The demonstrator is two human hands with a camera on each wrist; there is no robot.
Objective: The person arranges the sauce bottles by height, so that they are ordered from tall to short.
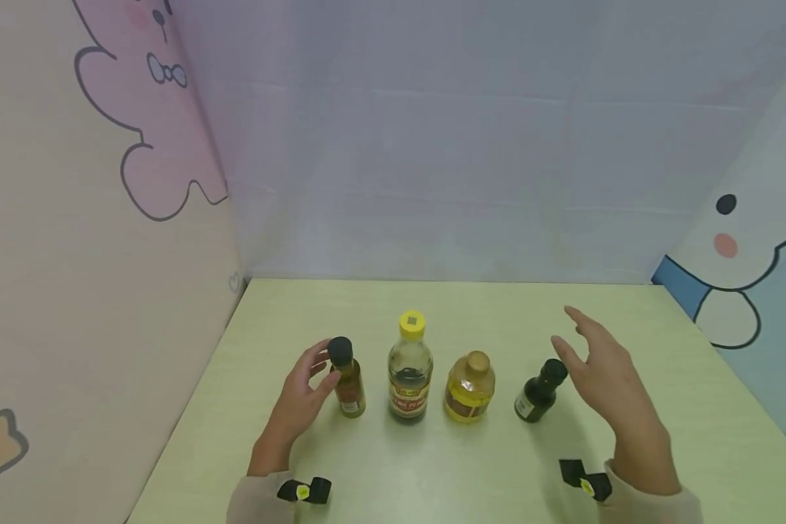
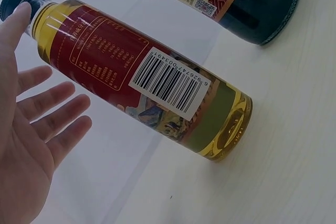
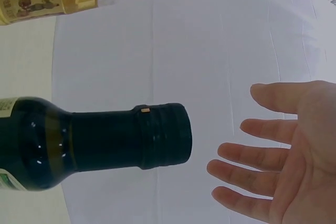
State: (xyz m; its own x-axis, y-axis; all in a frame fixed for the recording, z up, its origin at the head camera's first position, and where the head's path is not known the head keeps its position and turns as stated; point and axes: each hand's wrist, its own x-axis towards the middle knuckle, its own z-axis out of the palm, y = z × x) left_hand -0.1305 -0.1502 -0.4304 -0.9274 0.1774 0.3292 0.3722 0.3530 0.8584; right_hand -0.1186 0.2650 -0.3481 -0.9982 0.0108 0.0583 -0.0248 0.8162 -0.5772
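While the slender amber bottle [image 2: 121,77] and glossy dark bottle [image 3: 110,140] stand close by, both hands [image 1: 300,395] [image 1: 604,378] are loosely spread.

Sleeves [image 1: 260,502] are just plain beige, and beside each one there's a chunky black wrist cam [image 1: 321,490] with a yellow sticker [image 1: 303,493].

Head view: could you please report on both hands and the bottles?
Left hand, not closed, at leftmost bottle. Right hand, not closed, apart from rightmost bottle. Yellow-capped bottle and gold-capped bottle between, blocking neither.
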